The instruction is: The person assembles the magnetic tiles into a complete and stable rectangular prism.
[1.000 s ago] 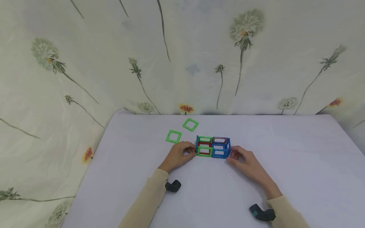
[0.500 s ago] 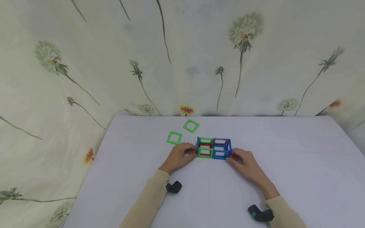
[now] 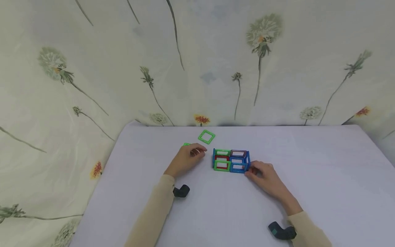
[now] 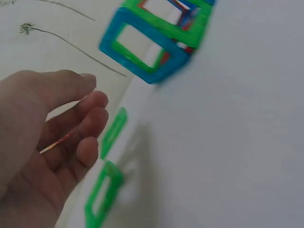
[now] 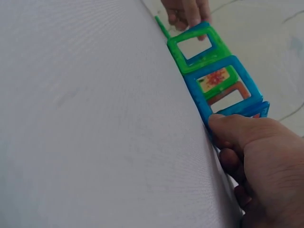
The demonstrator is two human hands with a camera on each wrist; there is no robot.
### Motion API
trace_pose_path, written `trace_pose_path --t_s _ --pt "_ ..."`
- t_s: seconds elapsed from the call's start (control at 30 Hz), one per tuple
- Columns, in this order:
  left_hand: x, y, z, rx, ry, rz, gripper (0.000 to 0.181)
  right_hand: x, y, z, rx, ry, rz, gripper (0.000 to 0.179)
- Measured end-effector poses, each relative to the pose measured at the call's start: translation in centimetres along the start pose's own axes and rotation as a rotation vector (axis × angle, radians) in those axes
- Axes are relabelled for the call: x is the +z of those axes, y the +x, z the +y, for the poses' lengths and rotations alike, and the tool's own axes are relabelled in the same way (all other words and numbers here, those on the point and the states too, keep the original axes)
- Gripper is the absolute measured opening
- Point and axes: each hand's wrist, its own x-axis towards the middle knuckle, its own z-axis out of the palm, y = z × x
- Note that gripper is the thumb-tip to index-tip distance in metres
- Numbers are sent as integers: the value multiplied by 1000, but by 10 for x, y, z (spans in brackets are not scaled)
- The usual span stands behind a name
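Note:
A small open box of magnetic tiles [image 3: 230, 166], with green, blue, red and brownish frames, stands on the white table. At its right end my right hand [image 3: 267, 179] pinches a blue tile [image 5: 202, 102]; the thumb lies at the lower corner and the other fingers curl underneath. Left of the box hovers my left hand [image 3: 184, 160], fingers loosely bent and holding nothing, apart from the blue end tile [image 4: 108, 45]. Behind that hand a green square tile [image 3: 186, 144] is mostly hidden. Another green square tile [image 3: 201, 134] lies flat farther back.
A white cloth covers the table [image 3: 308, 164], which meets a flower-printed curtain [image 3: 210, 89] at its back edge. Dark curved devices [image 3: 182, 191] are worn at both wrists.
My left hand has let go of the box's left end and moved left and back, over the nearer green tile. The right hand keeps its hold, and the box stays in place.

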Motion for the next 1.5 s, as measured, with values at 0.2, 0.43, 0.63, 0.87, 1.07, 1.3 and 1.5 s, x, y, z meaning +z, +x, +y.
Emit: trace_pose_path --t_s 0.2,0.43,0.63,0.87,1.07,1.3,1.5 --pt "-18 31 8 -41 58 62 23 -1 0 1 -44 -1 7 13" --pt "-10 53 -1 -178 167 137 26 -1 -2 -1 -10 22 -8 12" --pt "7 61 -3 -281 354 167 46 2 -3 0 -18 0 21 13" --pt "17 69 6 -329 512 152 76 1 -5 -1 -19 -19 32 14" --pt "20 73 12 -341 555 152 77 -1 -4 -2 -3 -19 21 13" --pt "21 72 11 -327 564 178 70 0 -5 -2 1 -32 23 14" --pt "19 71 9 -304 541 193 61 0 -5 -1 2 -33 23 13"
